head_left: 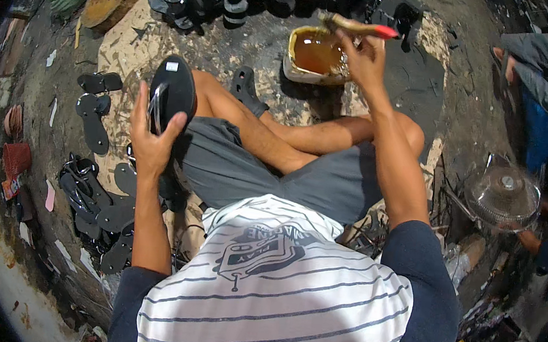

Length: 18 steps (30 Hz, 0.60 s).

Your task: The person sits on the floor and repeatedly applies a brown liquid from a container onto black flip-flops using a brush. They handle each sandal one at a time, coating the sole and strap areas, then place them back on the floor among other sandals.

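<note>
L fingers [141,105] hold blk sandal [181,88], R fingers [349,48] brush [369,29] nr tub [298,71]; footwear pile [115,218] L.

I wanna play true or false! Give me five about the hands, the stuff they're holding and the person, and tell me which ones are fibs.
1. The left hand holds a black sandal. True.
2. The right hand holds a brush with a bright green handle end. False: the end is red.
3. The tub has amber liquid in it. True.
4. The person is standing up. False: the person sits with legs crossed.
5. The person's shirt has dark stripes. True.
</note>
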Available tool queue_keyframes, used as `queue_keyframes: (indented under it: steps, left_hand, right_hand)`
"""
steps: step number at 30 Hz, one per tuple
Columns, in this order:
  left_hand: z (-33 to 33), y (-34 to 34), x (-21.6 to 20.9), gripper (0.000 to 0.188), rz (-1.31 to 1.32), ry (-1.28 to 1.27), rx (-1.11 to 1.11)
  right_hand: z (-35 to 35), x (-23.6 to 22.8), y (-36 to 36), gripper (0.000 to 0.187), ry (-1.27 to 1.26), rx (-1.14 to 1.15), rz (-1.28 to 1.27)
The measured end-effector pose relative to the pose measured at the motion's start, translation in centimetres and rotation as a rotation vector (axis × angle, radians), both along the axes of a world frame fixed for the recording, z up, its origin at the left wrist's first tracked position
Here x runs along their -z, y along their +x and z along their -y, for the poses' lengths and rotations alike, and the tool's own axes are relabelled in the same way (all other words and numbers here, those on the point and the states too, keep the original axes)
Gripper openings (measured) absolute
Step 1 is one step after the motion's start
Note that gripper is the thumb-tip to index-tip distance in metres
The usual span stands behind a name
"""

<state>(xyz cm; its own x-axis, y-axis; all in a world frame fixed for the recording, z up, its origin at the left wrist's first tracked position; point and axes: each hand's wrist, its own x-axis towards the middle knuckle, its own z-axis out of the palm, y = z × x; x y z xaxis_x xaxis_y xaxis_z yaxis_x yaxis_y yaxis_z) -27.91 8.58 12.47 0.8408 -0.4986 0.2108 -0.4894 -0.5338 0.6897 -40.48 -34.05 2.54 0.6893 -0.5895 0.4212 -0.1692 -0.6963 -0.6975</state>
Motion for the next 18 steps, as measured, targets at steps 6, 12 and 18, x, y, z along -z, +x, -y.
queue_keyframes:
  steps: [6,12,18]
  left_hand:
    - [4.2,1.4,-0.1,0.092,0.054,0.179,-0.088]
    - [5.6,2.5,-5.7,0.056,-0.708,-0.604,0.057]
    - [14.0,-3.4,-4.8,0.056,-1.291,-1.3,0.182]
  right_hand:
    - [5.6,-3.6,-7.1,0.024,-0.436,-0.125,-0.862]
    - [2.6,-13.8,-4.1,0.051,0.296,0.16,0.0]
    - [-15.2,-14.1,3.1,0.037,0.529,-0.168,0.226]
